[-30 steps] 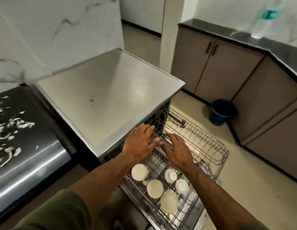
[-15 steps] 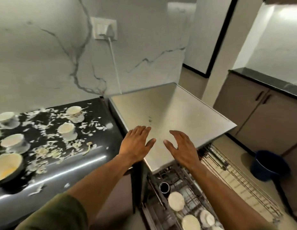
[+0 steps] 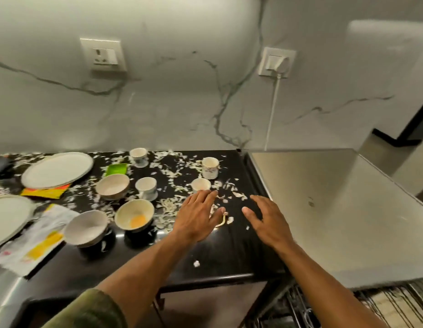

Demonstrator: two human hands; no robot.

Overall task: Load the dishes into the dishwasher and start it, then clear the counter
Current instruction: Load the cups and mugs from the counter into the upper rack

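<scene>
Both our hands hold nothing: the left hand and the right hand hover over the black counter with fingers straight and a little spread, palms down, so neither has a grip on a dish yet.

The dishes to load lie to the left and far side of our hands. The nearest is a small white cup, just beyond the left fingertips; it stands upright, so its long axis is vertical. The left hand is clearly nearer to it than the right. A second cup with a flower pattern stands a little farther. More to the left we see a bowl with yellow residue, two other bowls, two more cups and two large plates.

The counter is glossy and strewn with pale food scraps, with wrappers at the near left. On the right is the steel top of the dishwasher, and its pulled-out rack shows at the bottom right. Behind is a marble wall with two sockets; one carries a plug.

We judge the next move is a short reach forward with the left hand.
</scene>
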